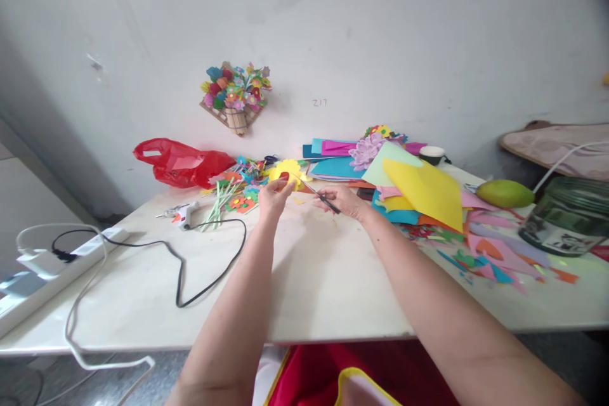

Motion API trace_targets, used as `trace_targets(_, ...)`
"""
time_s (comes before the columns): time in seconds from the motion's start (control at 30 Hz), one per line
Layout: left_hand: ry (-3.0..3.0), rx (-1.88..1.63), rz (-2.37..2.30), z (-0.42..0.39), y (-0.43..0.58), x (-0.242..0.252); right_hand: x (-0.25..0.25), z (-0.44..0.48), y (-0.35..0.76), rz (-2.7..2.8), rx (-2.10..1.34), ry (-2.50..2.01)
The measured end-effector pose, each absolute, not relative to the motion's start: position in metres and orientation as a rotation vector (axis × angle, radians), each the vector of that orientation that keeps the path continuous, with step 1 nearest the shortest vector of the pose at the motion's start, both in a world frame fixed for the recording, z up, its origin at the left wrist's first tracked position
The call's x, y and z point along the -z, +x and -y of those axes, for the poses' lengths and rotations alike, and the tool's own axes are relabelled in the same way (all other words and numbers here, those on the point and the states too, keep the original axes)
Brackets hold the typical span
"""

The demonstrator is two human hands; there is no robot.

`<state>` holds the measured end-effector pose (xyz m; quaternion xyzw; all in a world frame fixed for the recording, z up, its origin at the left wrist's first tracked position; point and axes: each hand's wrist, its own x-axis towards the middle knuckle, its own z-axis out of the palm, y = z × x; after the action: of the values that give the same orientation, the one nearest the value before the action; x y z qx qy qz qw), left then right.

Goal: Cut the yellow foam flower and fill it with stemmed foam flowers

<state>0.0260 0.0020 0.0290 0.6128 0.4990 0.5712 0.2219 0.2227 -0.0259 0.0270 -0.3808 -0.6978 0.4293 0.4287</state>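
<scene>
My left hand (pixel 273 195) is closed in a pinch on a yellow foam flower shape (pixel 288 171), held just above the white table (pixel 314 279). My right hand (pixel 343 199) is closed around the dark handles of a pair of scissors (pixel 318 193), whose thin blades point up and left to the flower's edge. Both forearms reach forward over the table's near edge. A small yellow scrap (pixel 298 200) lies on the table below the flower.
A glue gun (pixel 186 213) with a black cord (pixel 209 266) lies to the left, near a white power strip (pixel 57 260) and a red plastic bag (pixel 183 162). Coloured foam sheets (pixel 419 193), scraps, a green mango (pixel 505 193) and a dark jar (pixel 568 216) crowd the right. A paper flower bouquet (pixel 236 94) hangs on the wall.
</scene>
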Motion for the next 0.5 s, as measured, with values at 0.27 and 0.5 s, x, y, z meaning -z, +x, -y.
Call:
trace_targets(0.27, 1.643, -1.584, -1.323, 0.002, 0.025, -0.031, -0.017, 0.016, 0.232, 1.84, -1.047, -0.88)
trace_targets(0.5, 1.599, -1.542, -1.371, -0.003, 0.025, -0.024, -0.015, 0.013, 0.231, 1.984, -0.636, -0.986)
